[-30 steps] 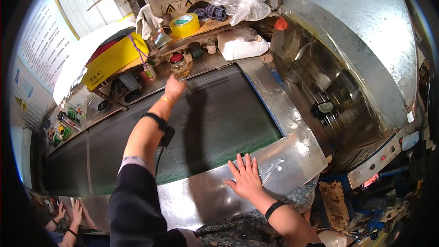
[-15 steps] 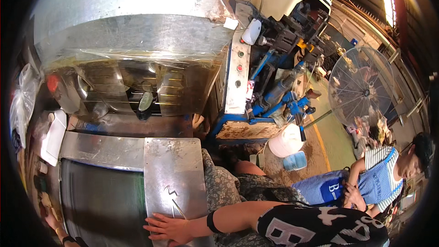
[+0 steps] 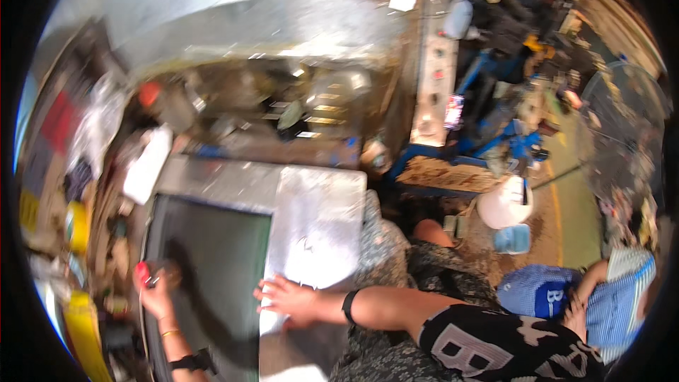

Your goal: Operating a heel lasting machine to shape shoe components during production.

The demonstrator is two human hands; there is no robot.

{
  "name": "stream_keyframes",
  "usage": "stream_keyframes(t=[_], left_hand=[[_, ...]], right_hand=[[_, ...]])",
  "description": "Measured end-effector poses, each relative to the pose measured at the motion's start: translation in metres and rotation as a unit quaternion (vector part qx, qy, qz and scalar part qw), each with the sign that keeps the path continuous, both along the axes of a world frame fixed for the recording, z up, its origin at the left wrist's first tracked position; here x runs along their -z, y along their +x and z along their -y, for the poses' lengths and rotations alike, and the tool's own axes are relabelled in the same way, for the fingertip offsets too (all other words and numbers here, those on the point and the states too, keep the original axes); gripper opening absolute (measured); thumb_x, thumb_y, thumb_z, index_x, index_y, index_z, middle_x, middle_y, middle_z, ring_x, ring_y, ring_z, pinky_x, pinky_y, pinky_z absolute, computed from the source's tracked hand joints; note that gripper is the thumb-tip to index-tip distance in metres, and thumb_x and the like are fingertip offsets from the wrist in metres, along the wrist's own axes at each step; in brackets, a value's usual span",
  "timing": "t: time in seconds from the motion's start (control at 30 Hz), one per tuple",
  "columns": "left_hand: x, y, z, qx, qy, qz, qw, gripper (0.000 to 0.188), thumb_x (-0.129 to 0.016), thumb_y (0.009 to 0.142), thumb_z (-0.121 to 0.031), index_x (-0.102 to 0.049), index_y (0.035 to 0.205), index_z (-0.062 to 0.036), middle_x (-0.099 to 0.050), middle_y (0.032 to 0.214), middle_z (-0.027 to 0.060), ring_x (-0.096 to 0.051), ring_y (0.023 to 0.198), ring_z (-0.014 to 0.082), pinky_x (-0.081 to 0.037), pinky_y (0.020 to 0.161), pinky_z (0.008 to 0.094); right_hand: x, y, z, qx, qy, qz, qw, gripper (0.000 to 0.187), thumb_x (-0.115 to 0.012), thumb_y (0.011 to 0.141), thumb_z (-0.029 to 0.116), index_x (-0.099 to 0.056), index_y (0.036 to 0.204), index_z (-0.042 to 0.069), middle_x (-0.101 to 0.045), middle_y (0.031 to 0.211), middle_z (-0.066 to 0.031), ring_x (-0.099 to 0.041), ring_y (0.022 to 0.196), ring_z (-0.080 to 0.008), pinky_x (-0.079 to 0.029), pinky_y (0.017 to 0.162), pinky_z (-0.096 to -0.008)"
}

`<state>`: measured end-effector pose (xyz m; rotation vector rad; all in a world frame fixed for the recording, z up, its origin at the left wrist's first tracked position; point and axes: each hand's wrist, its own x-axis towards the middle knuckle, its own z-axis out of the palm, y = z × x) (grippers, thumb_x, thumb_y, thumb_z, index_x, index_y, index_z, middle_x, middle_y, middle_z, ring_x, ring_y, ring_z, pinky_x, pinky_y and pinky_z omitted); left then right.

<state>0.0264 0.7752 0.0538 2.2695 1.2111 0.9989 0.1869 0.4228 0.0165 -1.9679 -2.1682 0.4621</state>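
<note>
My left hand [image 3: 157,298] is raised over the left edge of a dark, flat belt-like surface [image 3: 225,262]. Its fingers are closed round a small red-topped object [image 3: 144,274], blurred, with a paler brownish part beside it. A dark shadow falls across the surface. My right hand [image 3: 288,298] rests by the right edge of that surface, on a shiny metal plate [image 3: 318,219], fingers stretched out and holding nothing. Along the back of the dark surface runs a metal frame strip [image 3: 219,178].
Behind stands a large metal hood [image 3: 269,35] above a see-through curtain. A white panel with buttons [image 3: 433,92] and blue machinery are at the right, near a white bucket [image 3: 505,201] and a round fan guard [image 3: 622,141]. Another person [image 3: 615,304] sits at the far right.
My left hand has come up from the lower left and now holds the red-topped object. The view has swung, so surroundings sit further right. My right hand stays on the plate.
</note>
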Motion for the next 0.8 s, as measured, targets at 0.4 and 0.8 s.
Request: stream_keyframes(t=[0.4, 0.8], left_hand=[[-0.057, -0.016, 0.34, 0.184, -0.049, -0.051, 0.98, 0.083, -0.089, 0.06, -0.01, -0.052, 0.134, 0.0026, -0.061, 0.126, 0.0204, -0.06, 0.118, 0.0281, -0.048, 0.101, 0.0367], [-0.008, -0.008, 0.406, 0.22, -0.162, 0.052, 0.961, 0.091, -0.083, 0.073, -0.019, -0.031, 0.146, -0.0026, -0.053, 0.132, 0.0211, -0.053, 0.123, 0.0286, -0.044, 0.103, 0.0405]], right_hand=[[-0.033, 0.048, 0.017, 0.197, 0.001, -0.327, 0.924, 0.04, -0.053, 0.092, 0.02, -0.059, 0.131, 0.01, -0.057, 0.135, -0.0157, -0.055, 0.123, -0.0357, -0.045, 0.102, -0.0411], [-0.079, -0.021, 0.106, 0.017, 0.175, -0.199, 0.964, 0.086, -0.078, 0.071, 0.037, -0.041, 0.143, 0.008, -0.055, 0.126, -0.0151, -0.052, 0.12, -0.0321, -0.043, 0.103, -0.0435]])
